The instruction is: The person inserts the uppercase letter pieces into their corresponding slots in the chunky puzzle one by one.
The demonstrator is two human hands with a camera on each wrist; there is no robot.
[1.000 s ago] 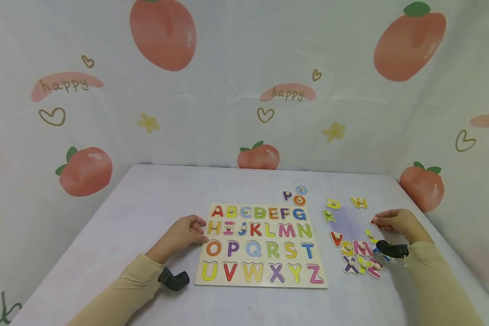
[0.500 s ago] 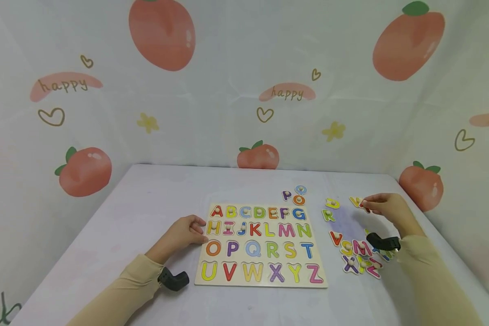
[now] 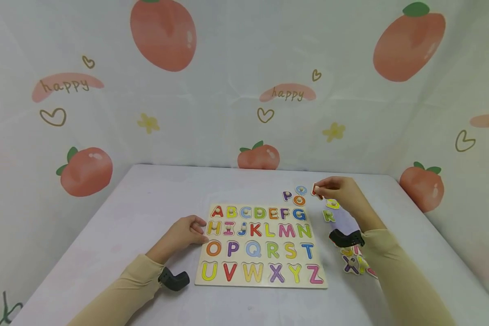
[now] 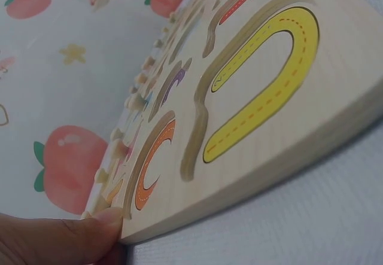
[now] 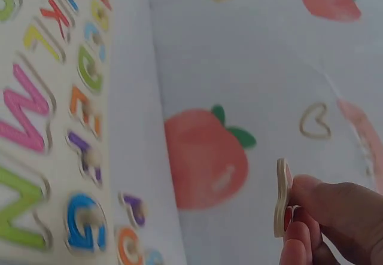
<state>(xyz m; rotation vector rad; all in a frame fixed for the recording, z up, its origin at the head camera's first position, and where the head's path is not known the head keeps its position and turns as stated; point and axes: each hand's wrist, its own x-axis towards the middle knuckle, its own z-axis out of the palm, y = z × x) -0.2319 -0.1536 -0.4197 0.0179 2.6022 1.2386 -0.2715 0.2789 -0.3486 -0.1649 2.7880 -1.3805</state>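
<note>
My left hand [image 3: 184, 233] holds the left edge of a wooden alphabet puzzle board [image 3: 239, 260]. In the left wrist view the thumb [image 4: 96, 232] lies on the board's edge, with the other fingers mostly hidden. Behind the board's far right corner, my right hand [image 3: 342, 194] pinches a red letter puzzle piece [image 3: 315, 189] above the table. The right wrist view shows that piece [image 5: 280, 199] edge-on between thumb and fingers, so its letter is hard to read there. Knobbed pieces A to J sit in the board; the recesses from K to Z show only printed letters.
Loose P [image 3: 287, 195], O [image 3: 299, 200] and Q [image 3: 301, 190] pieces lie behind the board. An R piece [image 3: 328, 216] and a yellow piece [image 3: 332, 204] lie right of it. Several more, including an X [image 3: 351, 264], are partly hidden under my right forearm.
My right hand has carried the red letter piece leftward and farther back, from the right-hand pieces to near the loose O and Q. The left hand and board have stayed put.
</note>
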